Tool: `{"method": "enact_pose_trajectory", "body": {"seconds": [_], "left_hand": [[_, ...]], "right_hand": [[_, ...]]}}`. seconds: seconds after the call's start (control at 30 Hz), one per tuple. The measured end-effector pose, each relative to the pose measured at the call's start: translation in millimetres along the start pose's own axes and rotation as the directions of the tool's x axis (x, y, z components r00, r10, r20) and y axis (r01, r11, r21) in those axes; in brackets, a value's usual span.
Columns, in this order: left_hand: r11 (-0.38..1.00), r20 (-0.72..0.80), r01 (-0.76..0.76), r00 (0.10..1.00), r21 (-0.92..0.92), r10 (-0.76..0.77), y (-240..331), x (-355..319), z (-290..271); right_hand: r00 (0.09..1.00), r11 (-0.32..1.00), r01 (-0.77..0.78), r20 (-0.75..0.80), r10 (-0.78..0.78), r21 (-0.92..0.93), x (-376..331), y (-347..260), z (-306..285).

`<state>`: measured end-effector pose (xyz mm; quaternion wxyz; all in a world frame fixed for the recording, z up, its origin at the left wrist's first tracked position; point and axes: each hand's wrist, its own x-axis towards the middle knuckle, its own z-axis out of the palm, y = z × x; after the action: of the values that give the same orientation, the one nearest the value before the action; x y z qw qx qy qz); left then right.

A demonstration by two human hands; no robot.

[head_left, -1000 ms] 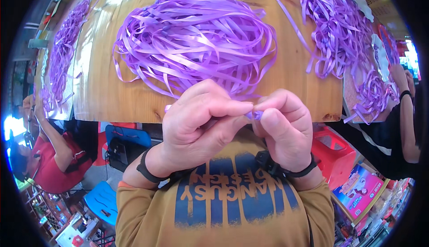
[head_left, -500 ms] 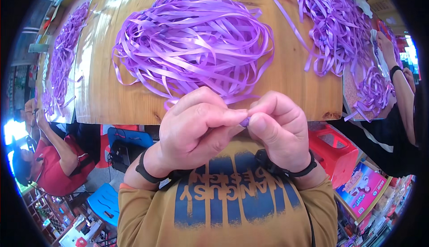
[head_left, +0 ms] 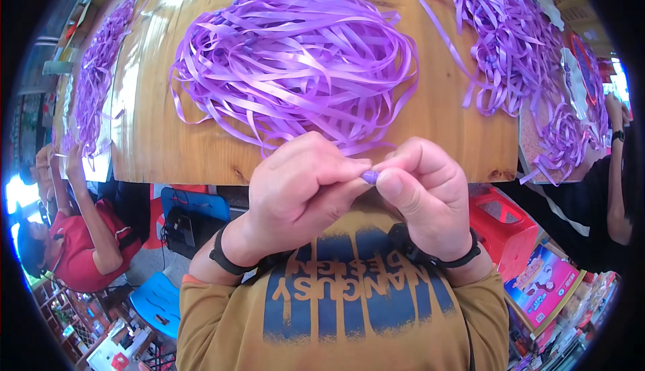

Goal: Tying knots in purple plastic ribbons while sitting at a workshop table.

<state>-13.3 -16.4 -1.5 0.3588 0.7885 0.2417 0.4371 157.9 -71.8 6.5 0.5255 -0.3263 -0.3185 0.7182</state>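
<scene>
Below the tabletop (head_left: 168, 149) edge, at lower centre of the frame, the left hand (head_left: 299, 196) and right hand (head_left: 426, 193) meet fingertip to fingertip, both pinched narrow on a small purple ribbon piece (head_left: 370, 177). Just above them a large heap of purple ribbon (head_left: 295, 62) lies on the wood; another ribbon pile (head_left: 510, 49) sits upper right.

**Wearer's clothing and wrists**

Person is wearing a mustard-yellow long-sleeved top, sleeves pushed up showing bare forearms. Faded navy block lettering with a worn, distressed print is running across the chest. Left hand (head_left: 302, 193) is showing a slim black band on its wrist; right hand (head_left: 430, 200) is wearing a chunkier black wristband. Both hands bare, no gloves.
</scene>
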Motion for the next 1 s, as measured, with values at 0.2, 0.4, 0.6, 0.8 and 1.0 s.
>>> {"method": "enact_pose_trajectory", "body": {"seconds": [0.2,0.4,0.6,0.8,1.0], "left_hand": [[0.973,0.064,-0.133,0.99,0.19,0.122,5,-3,-8],[0.96,-0.032,-0.168,0.983,0.223,0.18,-2,-11,5],[0.959,-0.02,-0.191,0.98,0.209,0.199,-4,-10,4],[0.991,0.002,-0.108,0.994,0.079,0.109,-6,-2,-5],[0.966,-0.149,0.26,0.955,0.011,-0.256,-7,-3,-50]], "right_hand": [[0.996,0.997,-0.069,0.053,0.07,-0.026,1,-4,-2],[0.999,1.0,-0.024,-0.041,0.024,-0.004,4,2,11],[1.0,0.999,-0.031,-0.003,0.031,0.006,2,1,3],[0.999,0.998,-0.009,-0.036,0.007,-0.065,6,2,8],[0.983,0.971,-0.146,-0.136,0.121,-0.19,-1,-32,-6]]}}
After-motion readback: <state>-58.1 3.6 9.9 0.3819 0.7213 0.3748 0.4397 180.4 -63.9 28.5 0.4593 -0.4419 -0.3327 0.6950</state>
